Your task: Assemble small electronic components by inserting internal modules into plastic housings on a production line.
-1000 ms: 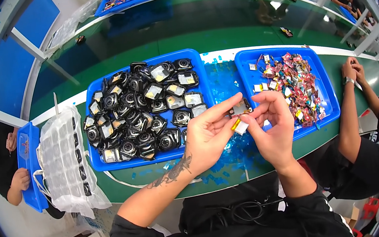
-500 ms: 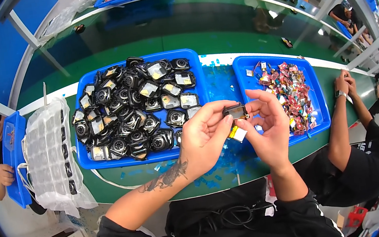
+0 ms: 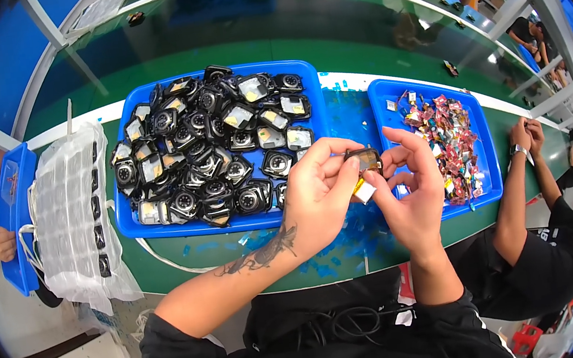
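Note:
Over the gap between two trays, my left hand [image 3: 318,193] is closed on a dark watch case [image 3: 364,160], thumb on the near edge and fingers behind. A small white and yellow battery-like piece [image 3: 364,189] hangs from the case's near edge. My right hand [image 3: 414,195] meets the case's right side with its thumb and curled fingers, the index finger raised. The thumb lies beside the white and yellow piece; whether it pinches it I cannot tell. To the left, a blue tray [image 3: 228,225] holds a heap of black watch cases [image 3: 186,148].
A smaller blue tray [image 3: 489,154] at right holds small pink, white and yellow parts [image 3: 442,138]. Blue film scraps [image 3: 325,260] litter the green table. Clear plastic trays [image 3: 69,213] stand at left. A co-worker's arms [image 3: 516,186] rest at right; another person's hand [image 3: 0,244] is far left.
The whole view has shifted, so the trays sit slightly higher and farther right. My hands keep nearly the same hold on the watch case, with the white and yellow piece still hanging.

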Tool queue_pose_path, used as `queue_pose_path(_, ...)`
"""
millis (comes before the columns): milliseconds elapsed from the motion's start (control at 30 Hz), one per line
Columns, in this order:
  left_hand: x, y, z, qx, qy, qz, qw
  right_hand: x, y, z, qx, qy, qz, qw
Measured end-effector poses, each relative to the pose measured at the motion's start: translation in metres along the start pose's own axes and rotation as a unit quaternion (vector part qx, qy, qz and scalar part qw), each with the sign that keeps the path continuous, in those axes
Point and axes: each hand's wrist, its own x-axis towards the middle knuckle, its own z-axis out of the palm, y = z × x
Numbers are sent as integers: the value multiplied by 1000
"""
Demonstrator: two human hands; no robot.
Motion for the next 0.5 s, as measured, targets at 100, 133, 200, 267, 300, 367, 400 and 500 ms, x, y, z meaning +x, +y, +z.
queue_pose_path(100, -2, -1, -1, -28, 16, 1, 999, -1, 3, 3, -25, -9, -36, 999)
queue_pose_path(133, -2, 0, -1, -30, 19, 2, 999, -1, 3, 4, -26, -12, -37, 999)
queue_pose_path(200, -3, -1, 1, -32, 23, 9, 999, 0, 0, 5, 16, -17, 11, 1000)
queue_pose_path(267, -4, -2, 1, -39, 36, 18, 998, 1, -1, 7, 30, -28, 17, 999)
queue_pose_path(300, -3, -5, -1, -38, 34, 27, 998, 3, 0, 7, 23, -32, 16, 999)
queue_pose_path(367, -3, -6, -3, -40, 36, 37, 998, 4, 1, 9, 15, -40, 16, 999)
queue_pose_path(400, -2, -5, -4, -52, 29, 19, 998, 5, 1, 10, 39, -39, 31, 998)
queue_pose_path(500, -1, 4, -2, -63, 21, -15, 998, 9, 1, 7, 83, -36, 57, 994)
